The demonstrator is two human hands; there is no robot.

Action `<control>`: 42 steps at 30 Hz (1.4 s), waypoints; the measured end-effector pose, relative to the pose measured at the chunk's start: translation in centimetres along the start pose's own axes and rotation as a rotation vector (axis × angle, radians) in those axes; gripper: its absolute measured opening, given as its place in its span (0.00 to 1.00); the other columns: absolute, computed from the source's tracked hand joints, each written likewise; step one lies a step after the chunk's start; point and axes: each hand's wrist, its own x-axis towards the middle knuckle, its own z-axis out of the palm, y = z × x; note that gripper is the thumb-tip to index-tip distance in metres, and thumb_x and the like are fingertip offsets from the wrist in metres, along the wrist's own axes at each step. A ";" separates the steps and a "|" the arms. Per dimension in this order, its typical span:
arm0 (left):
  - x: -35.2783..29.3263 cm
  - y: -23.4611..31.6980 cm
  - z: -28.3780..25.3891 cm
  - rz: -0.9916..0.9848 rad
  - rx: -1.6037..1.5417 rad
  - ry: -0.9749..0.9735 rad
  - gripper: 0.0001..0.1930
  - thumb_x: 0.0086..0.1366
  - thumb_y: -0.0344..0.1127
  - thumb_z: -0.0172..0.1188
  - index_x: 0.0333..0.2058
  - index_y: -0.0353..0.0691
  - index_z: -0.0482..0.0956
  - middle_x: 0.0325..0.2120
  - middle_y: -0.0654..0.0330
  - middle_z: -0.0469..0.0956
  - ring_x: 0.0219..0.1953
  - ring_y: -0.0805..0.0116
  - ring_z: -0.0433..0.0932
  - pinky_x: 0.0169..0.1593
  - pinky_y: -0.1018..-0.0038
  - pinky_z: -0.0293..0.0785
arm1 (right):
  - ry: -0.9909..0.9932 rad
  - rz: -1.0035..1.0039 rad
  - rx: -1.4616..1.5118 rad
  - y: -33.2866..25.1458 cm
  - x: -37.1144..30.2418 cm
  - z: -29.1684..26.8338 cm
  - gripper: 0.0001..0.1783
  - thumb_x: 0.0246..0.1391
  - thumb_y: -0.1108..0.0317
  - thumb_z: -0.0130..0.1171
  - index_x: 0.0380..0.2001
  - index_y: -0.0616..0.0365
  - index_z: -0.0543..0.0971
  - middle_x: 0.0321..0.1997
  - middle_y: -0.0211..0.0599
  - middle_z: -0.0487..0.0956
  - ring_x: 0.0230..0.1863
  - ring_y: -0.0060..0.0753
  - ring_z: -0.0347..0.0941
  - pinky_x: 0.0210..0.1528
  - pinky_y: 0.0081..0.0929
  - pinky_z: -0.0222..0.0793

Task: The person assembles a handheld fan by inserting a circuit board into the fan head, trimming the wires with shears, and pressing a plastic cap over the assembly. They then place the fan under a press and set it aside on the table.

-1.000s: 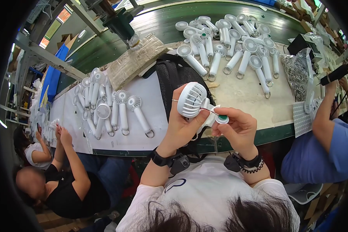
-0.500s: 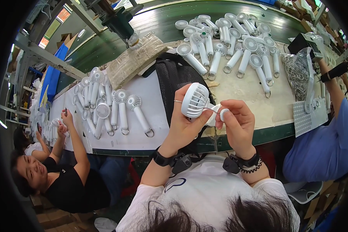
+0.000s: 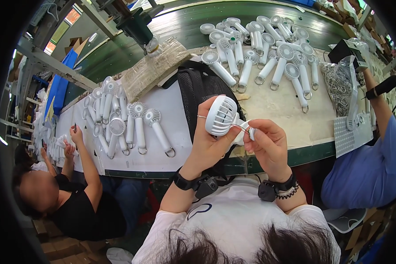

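My left hand (image 3: pixel 208 140) is closed around the head of a white handheld fan (image 3: pixel 221 115), its slotted grille turned up and to the right. Thin red and dark wires (image 3: pixel 239 127) run from the fan's neck toward my right hand (image 3: pixel 268 143). Between that hand's thumb and fingers is a small round white part (image 3: pixel 251 133), close to the fan's short white stem. Whether the part touches the stem I cannot tell. Below the hands, both wrists carry black straps with small devices.
Finished-looking white fans with metal rings lie in a left group (image 3: pixel 139 127) and a right pile (image 3: pixel 279 61). A black mesh bag (image 3: pixel 193 88) lies between them. A bag of metal rings (image 3: pixel 337 86) sits right, beside a person in blue (image 3: pixel 369 163). Another person in black (image 3: pixel 83 207) works left.
My right hand has turned slightly and shifted the small round part against the stem's end area. The wires now bow in a loop and show red. My left hand stays nearly still.
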 end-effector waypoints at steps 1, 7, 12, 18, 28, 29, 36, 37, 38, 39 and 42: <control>0.0 -0.1 0.0 0.000 0.000 0.001 0.30 0.56 0.28 0.60 0.54 0.38 0.54 0.42 0.60 0.67 0.43 0.76 0.69 0.45 0.79 0.68 | 0.000 0.001 0.000 0.0 0.0 0.1 0.14 0.54 0.76 0.47 0.44 0.67 0.71 0.30 0.41 0.75 0.26 0.23 0.71 0.28 0.17 0.67; 0.0 -0.5 -0.2 -0.018 -0.006 0.008 0.30 0.56 0.28 0.60 0.54 0.37 0.54 0.42 0.60 0.67 0.43 0.76 0.68 0.44 0.80 0.68 | -0.020 -0.029 -0.144 -0.4 -0.2 0.6 0.16 0.51 0.79 0.50 0.45 0.68 0.71 0.31 0.39 0.75 0.29 0.23 0.72 0.31 0.18 0.69; -0.2 -0.3 0.0 -0.008 -0.031 0.002 0.29 0.57 0.29 0.60 0.54 0.37 0.55 0.41 0.61 0.67 0.42 0.77 0.68 0.44 0.80 0.68 | -0.072 -0.340 -0.509 0.8 0.1 -0.3 0.15 0.47 0.81 0.55 0.41 0.67 0.75 0.33 0.39 0.76 0.33 0.23 0.73 0.35 0.16 0.71; 0.0 -0.3 -0.1 -0.036 -0.049 -0.014 0.28 0.57 0.28 0.59 0.53 0.37 0.55 0.41 0.61 0.67 0.41 0.77 0.68 0.43 0.80 0.67 | 0.030 -0.564 -0.708 0.6 0.4 0.0 0.12 0.43 0.82 0.58 0.35 0.65 0.76 0.32 0.39 0.75 0.32 0.23 0.72 0.35 0.16 0.70; -0.2 -0.5 0.0 -0.178 -0.086 0.037 0.26 0.56 0.27 0.57 0.51 0.36 0.57 0.39 0.62 0.68 0.40 0.78 0.68 0.42 0.80 0.67 | 0.024 -0.679 -0.716 0.9 0.6 -0.1 0.14 0.39 0.85 0.59 0.33 0.65 0.75 0.39 0.41 0.71 0.37 0.26 0.71 0.37 0.18 0.71; -0.2 -0.6 0.0 -0.180 -0.087 0.038 0.26 0.56 0.27 0.57 0.51 0.36 0.57 0.39 0.62 0.68 0.40 0.78 0.68 0.42 0.80 0.67 | 0.025 -0.676 -0.717 0.9 0.6 -0.1 0.14 0.39 0.85 0.59 0.33 0.65 0.75 0.39 0.41 0.71 0.37 0.26 0.71 0.37 0.18 0.71; -0.2 -0.7 0.2 -0.153 -0.177 0.070 0.25 0.55 0.27 0.57 0.50 0.37 0.58 0.38 0.62 0.68 0.39 0.79 0.68 0.40 0.81 0.67 | -0.007 -0.546 -0.556 0.7 0.3 0.1 0.15 0.41 0.88 0.54 0.35 0.65 0.74 0.44 0.41 0.66 0.41 0.26 0.68 0.43 0.20 0.69; -0.2 -0.7 0.3 -0.153 -0.177 0.070 0.25 0.55 0.27 0.57 0.50 0.37 0.58 0.38 0.62 0.68 0.39 0.79 0.68 0.40 0.81 0.67 | -0.007 -0.545 -0.556 0.7 0.2 0.1 0.15 0.41 0.88 0.54 0.35 0.65 0.74 0.44 0.41 0.66 0.41 0.26 0.68 0.43 0.20 0.69; -0.2 -0.8 0.3 -0.152 -0.181 0.077 0.25 0.54 0.27 0.57 0.50 0.37 0.59 0.37 0.63 0.68 0.37 0.80 0.68 0.38 0.82 0.67 | -0.010 -0.546 -0.550 0.8 0.2 0.2 0.15 0.41 0.88 0.54 0.36 0.65 0.74 0.44 0.41 0.66 0.41 0.26 0.68 0.43 0.20 0.69; -0.3 -0.8 0.3 -0.152 -0.185 0.084 0.24 0.54 0.27 0.57 0.50 0.37 0.59 0.36 0.63 0.68 0.35 0.80 0.68 0.36 0.83 0.67 | -0.013 -0.547 -0.544 0.8 0.2 0.2 0.15 0.41 0.88 0.54 0.36 0.66 0.74 0.44 0.41 0.66 0.41 0.26 0.68 0.43 0.20 0.68; -0.3 -0.9 0.3 -0.149 -0.196 0.086 0.23 0.55 0.27 0.57 0.49 0.37 0.60 0.35 0.64 0.68 0.32 0.82 0.68 0.32 0.84 0.66 | -0.024 -0.548 -0.539 0.7 0.1 0.2 0.16 0.41 0.88 0.53 0.36 0.66 0.74 0.44 0.41 0.66 0.41 0.25 0.68 0.42 0.19 0.68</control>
